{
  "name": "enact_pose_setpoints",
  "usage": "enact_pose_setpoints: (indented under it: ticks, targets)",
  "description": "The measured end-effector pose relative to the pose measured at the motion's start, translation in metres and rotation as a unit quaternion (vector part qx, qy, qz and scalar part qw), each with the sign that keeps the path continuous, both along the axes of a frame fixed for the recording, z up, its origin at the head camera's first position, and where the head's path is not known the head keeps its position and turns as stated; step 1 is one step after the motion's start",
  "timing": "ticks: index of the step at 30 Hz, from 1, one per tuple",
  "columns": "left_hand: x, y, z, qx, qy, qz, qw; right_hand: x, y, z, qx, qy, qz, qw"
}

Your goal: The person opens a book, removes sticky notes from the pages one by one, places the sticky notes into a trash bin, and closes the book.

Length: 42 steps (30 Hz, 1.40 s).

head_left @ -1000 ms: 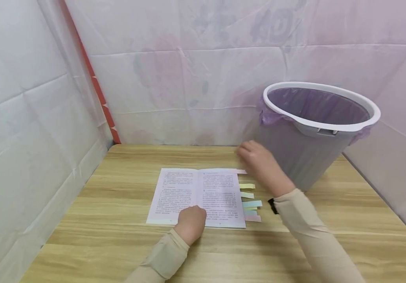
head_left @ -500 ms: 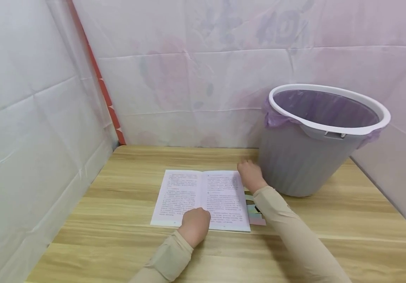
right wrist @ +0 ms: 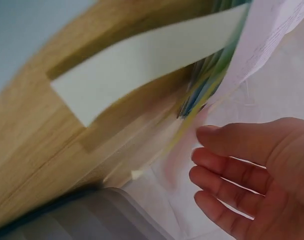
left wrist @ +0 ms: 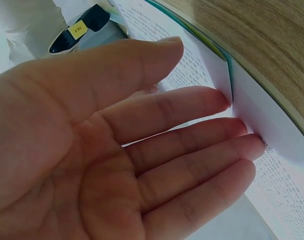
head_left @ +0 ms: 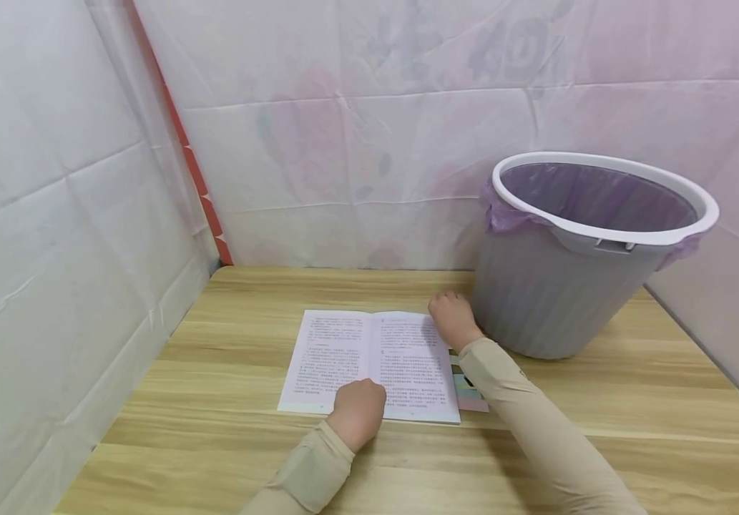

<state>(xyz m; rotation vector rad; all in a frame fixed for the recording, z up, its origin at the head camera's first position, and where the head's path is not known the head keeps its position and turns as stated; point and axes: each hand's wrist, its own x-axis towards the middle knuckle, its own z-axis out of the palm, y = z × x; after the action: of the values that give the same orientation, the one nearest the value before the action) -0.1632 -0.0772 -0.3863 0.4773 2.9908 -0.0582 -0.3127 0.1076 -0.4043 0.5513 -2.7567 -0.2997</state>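
Purple bag [head_left: 594,194] lines bin [head_left: 546,297]; left hand [head_left: 359,411] straight-fingered over book [head_left: 410,365], right hand's [head_left: 453,319] hold unclear.

The head view is bright and evenly lit, wide-angle stretch slanting the grey ribbed plastic bin [head_left: 549,293]; the bare left hand [left wrist: 112,150] looks dim; a pale paper strip [right wrist: 142,59] casts soft shadow
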Motion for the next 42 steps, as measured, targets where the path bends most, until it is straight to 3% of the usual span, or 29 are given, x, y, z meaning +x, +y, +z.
enact_pose_setpoints:
  ticks: [12,22,30,42]
  targets:
    - [0.0003,-0.0002,-0.0006,-0.001,0.008,-0.004,1.0000,0.0005,0.0088,-0.0049,0.007,-0.004,0.014,0.9999]
    - [-0.0002,-0.0005,-0.0005,0.005,0.007,-0.005,1.0000,-0.0011,0.0090,-0.0020,0.029,-0.029,-0.004,0.9991]
    - [-0.0005,-0.0001,-0.0003,0.003,0.008,-0.003,1.0000,-0.0027,0.0091,-0.0033,0.000,-0.009,-0.006,0.9999]
    - [0.0006,-0.0010,0.0012,0.005,0.011,-0.006,0.9999,-0.0053,0.0071,0.0001,-0.041,-0.021,-0.031,0.9984]
